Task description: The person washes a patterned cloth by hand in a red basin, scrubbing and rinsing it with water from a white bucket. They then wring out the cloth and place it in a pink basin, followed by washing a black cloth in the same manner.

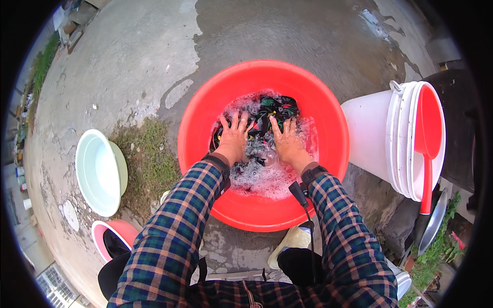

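Note:
A large red plastic basin [321, 109] stands on the ground in front of me, holding foamy water [265, 181]. A dark patterned cloth [279, 106] with green, red and yellow patches lies soaked in it, partly under the suds. My left hand [233, 140] rests palm down on the cloth at the left, fingers spread. To its right, my right hand [289, 144] is also palm down with its fingers apart, fingertips against the cloth's near edge. Neither hand is closed around anything. Black straps circle both wrists.
A white bucket [368, 133] stands right of the basin, a red dipper [427, 127] at its mouth. To the left are a pale green basin [98, 173] and a pink basin [127, 231] with something dark inside. A metal lid or bowl [433, 223] leans at the lower right.

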`<move>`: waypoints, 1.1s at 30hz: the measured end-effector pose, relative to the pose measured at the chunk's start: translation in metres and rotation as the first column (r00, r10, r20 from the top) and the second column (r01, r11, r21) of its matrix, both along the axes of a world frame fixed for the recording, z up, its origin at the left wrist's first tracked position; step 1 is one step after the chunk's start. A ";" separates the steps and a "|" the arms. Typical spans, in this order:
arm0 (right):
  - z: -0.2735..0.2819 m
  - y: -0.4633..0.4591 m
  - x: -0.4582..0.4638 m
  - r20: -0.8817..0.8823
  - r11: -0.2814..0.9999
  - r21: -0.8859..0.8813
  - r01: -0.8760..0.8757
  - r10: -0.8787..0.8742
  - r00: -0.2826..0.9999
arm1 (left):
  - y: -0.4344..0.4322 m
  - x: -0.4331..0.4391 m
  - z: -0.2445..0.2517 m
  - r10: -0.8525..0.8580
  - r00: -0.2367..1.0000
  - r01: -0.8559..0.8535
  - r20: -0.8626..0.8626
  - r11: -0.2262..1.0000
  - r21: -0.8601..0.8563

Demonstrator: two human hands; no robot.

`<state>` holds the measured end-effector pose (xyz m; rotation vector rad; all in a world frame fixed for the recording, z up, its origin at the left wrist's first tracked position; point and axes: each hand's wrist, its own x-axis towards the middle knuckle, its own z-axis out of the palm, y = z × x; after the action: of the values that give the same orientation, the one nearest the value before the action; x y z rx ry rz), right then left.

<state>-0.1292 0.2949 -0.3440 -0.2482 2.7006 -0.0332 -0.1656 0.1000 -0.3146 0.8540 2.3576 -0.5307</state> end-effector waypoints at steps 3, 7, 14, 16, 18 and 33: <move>-0.009 -0.004 -0.003 0.141 0.999 0.041 0.030 -0.036 0.989 | 0.004 -0.003 -0.005 0.009 0.999 -0.010 -0.047 0.999 -0.032; -0.009 -0.008 -0.011 0.096 0.999 0.032 -0.006 0.003 0.995 | 0.005 -0.003 -0.004 0.002 0.998 0.001 -0.055 0.999 0.046; 0.048 0.010 -0.054 0.162 0.909 -0.384 0.162 -0.107 0.981 | -0.024 -0.029 0.013 0.153 0.987 -0.161 0.051 0.924 0.347; 0.064 0.033 -0.057 0.376 0.706 -0.633 0.317 -0.077 0.924 | -0.039 -0.039 0.023 0.358 0.891 -0.454 0.280 0.715 0.531; 0.069 0.047 -0.052 0.371 0.551 -0.754 0.358 -0.093 0.924 | -0.054 -0.041 0.035 0.382 0.798 -0.603 0.466 0.506 0.617; 0.050 0.018 0.029 -0.038 0.983 -0.176 0.045 -0.052 0.998 | -0.018 0.019 0.045 -0.088 0.993 0.097 -0.079 0.988 0.124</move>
<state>-0.1002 0.3132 -0.2940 -0.2379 2.7476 -0.2841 -0.1462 0.0820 -0.2694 1.0220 2.4489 -0.4591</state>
